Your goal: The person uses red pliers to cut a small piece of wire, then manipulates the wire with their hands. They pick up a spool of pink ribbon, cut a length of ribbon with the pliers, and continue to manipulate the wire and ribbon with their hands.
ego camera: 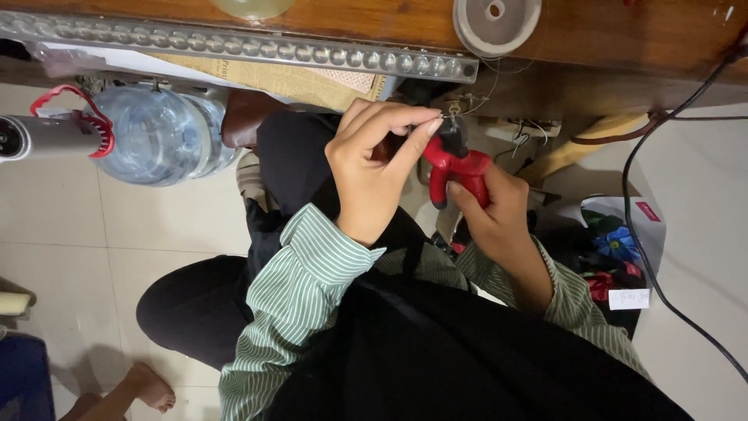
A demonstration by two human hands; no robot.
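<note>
I'm seeing right hand (499, 214) wrapping red-handled pliers (456, 168), fingers closed round handles, nose pointing up. Left hand (370, 168) pinching thumb + forefinger shut on thin wire (467, 109) right at plier tip; wire too fine to trace. Above grip: wire spool (496, 22) sitting on wooden bench (608, 39). Far left of grip: water bottle (160, 136).

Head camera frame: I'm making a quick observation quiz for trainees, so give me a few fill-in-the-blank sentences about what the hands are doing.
1. The right hand grips pliers with ____ handles.
2. The left hand pinches something small at the pliers' ____.
3. The person's shirt sleeves are green-and-white ____.
4. The big clear water bottle lies on the person's ____ side.

Missing words: red; tip; striped; left
</note>
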